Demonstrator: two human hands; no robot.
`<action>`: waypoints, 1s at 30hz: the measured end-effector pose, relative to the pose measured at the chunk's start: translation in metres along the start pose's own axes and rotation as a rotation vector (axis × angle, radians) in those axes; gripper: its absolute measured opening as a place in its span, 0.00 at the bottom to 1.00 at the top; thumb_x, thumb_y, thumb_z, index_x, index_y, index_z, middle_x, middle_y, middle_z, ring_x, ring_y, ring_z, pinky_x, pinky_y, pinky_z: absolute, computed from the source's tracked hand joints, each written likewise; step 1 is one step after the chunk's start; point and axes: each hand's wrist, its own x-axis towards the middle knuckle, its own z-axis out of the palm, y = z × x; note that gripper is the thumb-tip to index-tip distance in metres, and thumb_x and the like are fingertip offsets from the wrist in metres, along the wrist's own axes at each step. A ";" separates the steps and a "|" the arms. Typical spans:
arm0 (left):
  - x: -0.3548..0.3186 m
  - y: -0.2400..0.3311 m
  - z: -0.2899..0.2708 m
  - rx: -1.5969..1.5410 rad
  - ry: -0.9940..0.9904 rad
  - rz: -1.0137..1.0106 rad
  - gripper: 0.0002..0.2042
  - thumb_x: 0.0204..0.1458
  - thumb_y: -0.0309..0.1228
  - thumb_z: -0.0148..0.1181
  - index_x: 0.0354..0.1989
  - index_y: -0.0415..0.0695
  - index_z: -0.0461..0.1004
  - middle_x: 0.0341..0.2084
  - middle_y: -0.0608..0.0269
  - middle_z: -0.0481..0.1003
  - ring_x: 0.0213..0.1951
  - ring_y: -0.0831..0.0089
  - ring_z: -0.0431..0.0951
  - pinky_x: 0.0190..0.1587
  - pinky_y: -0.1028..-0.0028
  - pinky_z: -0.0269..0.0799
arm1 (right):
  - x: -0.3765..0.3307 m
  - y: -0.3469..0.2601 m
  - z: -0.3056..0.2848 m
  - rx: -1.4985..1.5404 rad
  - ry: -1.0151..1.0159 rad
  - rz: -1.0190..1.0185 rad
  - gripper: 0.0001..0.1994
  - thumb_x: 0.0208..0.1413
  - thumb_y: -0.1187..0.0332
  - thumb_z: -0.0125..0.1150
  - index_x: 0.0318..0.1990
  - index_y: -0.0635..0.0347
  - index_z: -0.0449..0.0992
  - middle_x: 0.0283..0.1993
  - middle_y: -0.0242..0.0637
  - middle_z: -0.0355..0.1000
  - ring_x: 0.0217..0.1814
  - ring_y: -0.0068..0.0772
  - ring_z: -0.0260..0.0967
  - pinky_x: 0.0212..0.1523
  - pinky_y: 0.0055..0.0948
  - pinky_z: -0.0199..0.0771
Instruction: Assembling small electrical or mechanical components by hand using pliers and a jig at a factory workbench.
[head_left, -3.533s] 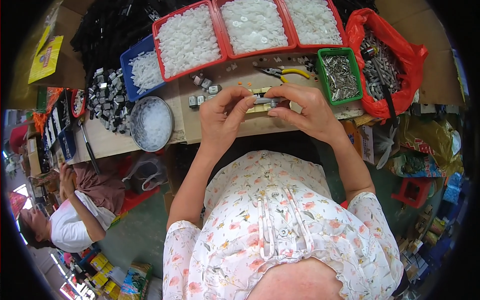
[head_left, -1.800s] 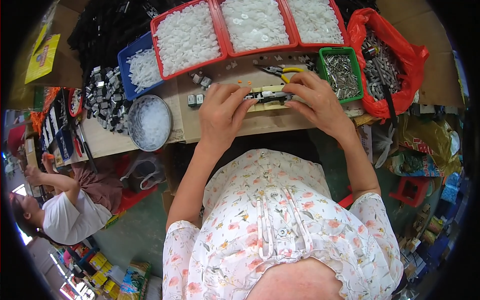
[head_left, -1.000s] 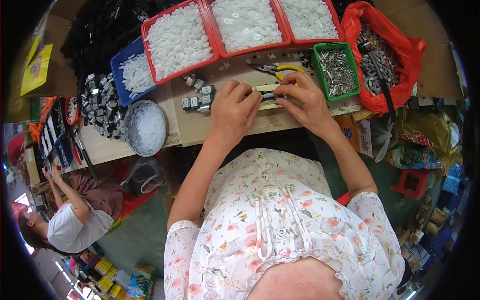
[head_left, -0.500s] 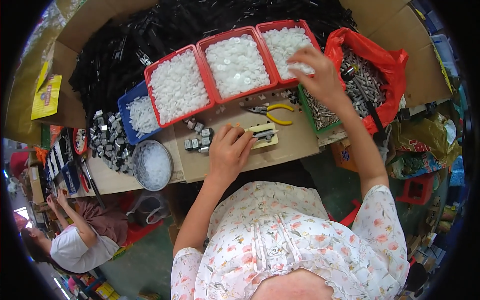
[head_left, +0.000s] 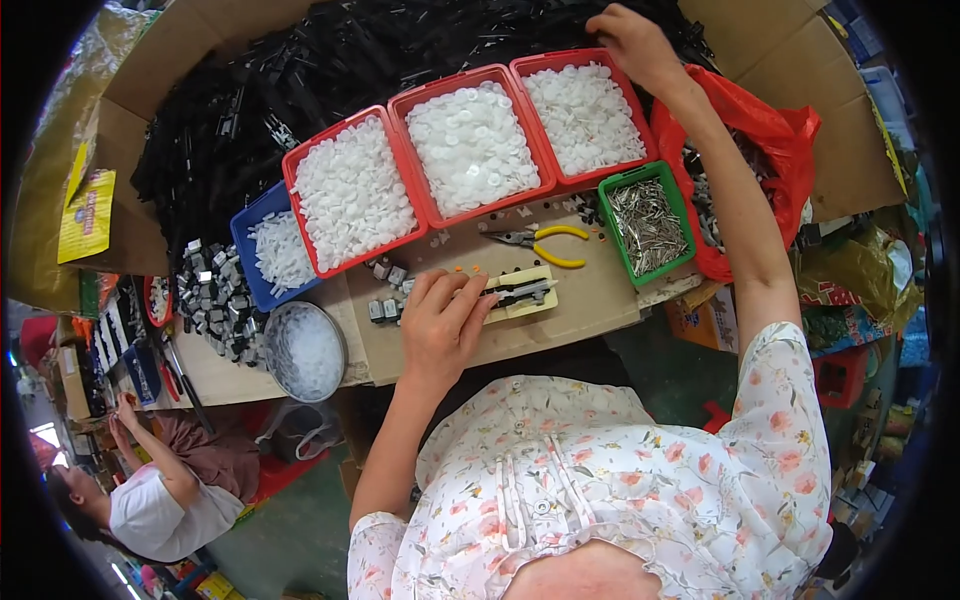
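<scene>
My left hand (head_left: 440, 325) is closed over a narrow black part (head_left: 518, 293) that lies along a cream-coloured block (head_left: 535, 303) on the cardboard. Its fingers hide the part's left end. At the upper right my right hand (head_left: 637, 48) is stretched past the red bins to the edge of a heap of long black parts (head_left: 400, 40). Its fingers are bent and apart, and I see nothing between them. Small grey metal blocks (head_left: 384, 310) lie just left of my left hand. Yellow-handled pliers (head_left: 545, 238) rest beyond the cream block.
Three red bins of white plastic pieces (head_left: 472, 140) stand across the middle. To their right are a green bin of metal pins (head_left: 648, 222) and a red plastic bag (head_left: 800, 130). Leftward are a blue bin (head_left: 280, 250), a round metal bowl (head_left: 305, 350) and another person (head_left: 165, 490).
My right hand has moved from above the right red bin farther away, to the black heap. My left hand has shifted slightly left and nearer, still on the black part.
</scene>
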 end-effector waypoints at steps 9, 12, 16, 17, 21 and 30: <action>0.001 0.001 -0.015 -0.114 0.088 -0.080 0.15 0.48 0.23 0.69 0.46 0.39 0.80 0.32 0.57 0.77 0.36 0.61 0.75 0.37 0.67 0.70 | -0.041 -0.057 -0.070 0.839 0.338 0.492 0.11 0.57 0.77 0.62 0.48 0.64 0.80 0.42 0.33 0.79 0.43 0.26 0.77 0.44 0.24 0.75; 0.006 0.012 -0.017 -0.335 0.101 -0.377 0.15 0.52 0.23 0.67 0.49 0.39 0.79 0.34 0.60 0.79 0.34 0.68 0.76 0.35 0.71 0.70 | -0.071 -0.123 -0.074 1.155 0.259 0.563 0.11 0.58 0.78 0.61 0.49 0.66 0.78 0.45 0.34 0.78 0.44 0.23 0.75 0.46 0.22 0.74; 0.019 0.016 -0.008 -1.032 0.261 -0.697 0.13 0.60 0.27 0.62 0.52 0.37 0.78 0.36 0.63 0.81 0.36 0.78 0.79 0.32 0.80 0.69 | -0.109 -0.193 -0.064 1.563 0.084 0.632 0.13 0.56 0.79 0.64 0.49 0.67 0.78 0.45 0.33 0.77 0.42 0.19 0.73 0.46 0.19 0.74; 0.019 0.016 -0.010 -1.022 0.267 -0.715 0.13 0.60 0.27 0.62 0.52 0.37 0.78 0.36 0.63 0.81 0.36 0.78 0.79 0.32 0.80 0.69 | -0.116 -0.205 -0.059 1.577 0.069 0.639 0.13 0.56 0.79 0.64 0.49 0.67 0.78 0.45 0.33 0.77 0.42 0.19 0.73 0.46 0.19 0.74; 0.013 0.011 -0.012 -1.103 0.166 -0.750 0.13 0.62 0.29 0.61 0.51 0.35 0.78 0.33 0.58 0.82 0.32 0.76 0.81 0.31 0.81 0.70 | -0.131 -0.228 -0.050 1.536 0.033 0.652 0.14 0.55 0.80 0.65 0.50 0.67 0.78 0.47 0.32 0.77 0.42 0.18 0.73 0.47 0.19 0.74; -0.001 0.016 -0.014 -0.982 0.124 -0.792 0.12 0.61 0.30 0.62 0.48 0.35 0.79 0.30 0.59 0.82 0.30 0.78 0.81 0.30 0.82 0.69 | -0.127 -0.245 -0.049 0.478 0.042 0.013 0.18 0.46 0.73 0.73 0.47 0.63 0.79 0.44 0.41 0.73 0.46 0.42 0.71 0.44 0.36 0.72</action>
